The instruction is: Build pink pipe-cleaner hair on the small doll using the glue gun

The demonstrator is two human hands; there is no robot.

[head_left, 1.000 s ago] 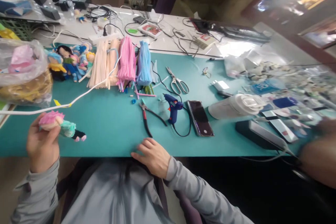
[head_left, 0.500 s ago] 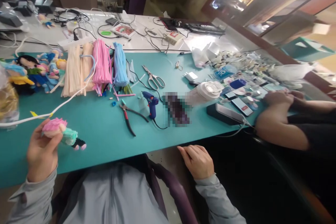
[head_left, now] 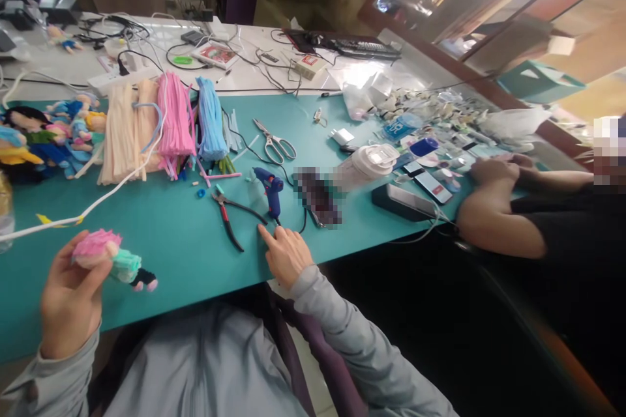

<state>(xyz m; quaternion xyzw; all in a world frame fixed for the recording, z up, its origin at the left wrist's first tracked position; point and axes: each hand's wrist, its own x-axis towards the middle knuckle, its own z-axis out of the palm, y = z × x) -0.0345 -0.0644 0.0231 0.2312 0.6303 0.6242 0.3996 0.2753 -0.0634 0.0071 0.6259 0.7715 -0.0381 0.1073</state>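
Observation:
At the left, my left hand [head_left: 71, 303] grips a small fuzzy doll [head_left: 126, 265] by its pink-haired head, between thumb and fingers. The doll has a mint-green body, black legs and pink feet, and tilts down to the right. Over the table's front edge reaches my right hand [head_left: 289, 255], index finger stretched out and the others loosely bent, holding nothing that I can see. Its fingertips are just below the handle of a blue glue gun [head_left: 272, 193]. Left of that hand lie red-and-black handled pliers [head_left: 225, 218].
Bundles of cream [head_left: 117, 137], pink [head_left: 176, 120] and blue pipe cleaners [head_left: 211, 120] lie behind a white cable [head_left: 110, 199]. Scissors [head_left: 278, 146], a white-lidded cup [head_left: 369, 166] and a black stand [head_left: 401, 202] lie beyond. Another person's arms [head_left: 482, 202] rest at the right.
My right hand has moved left and forward from the table edge to the glue gun's handle. The left hand still holds the doll. The whole view has shifted slightly.

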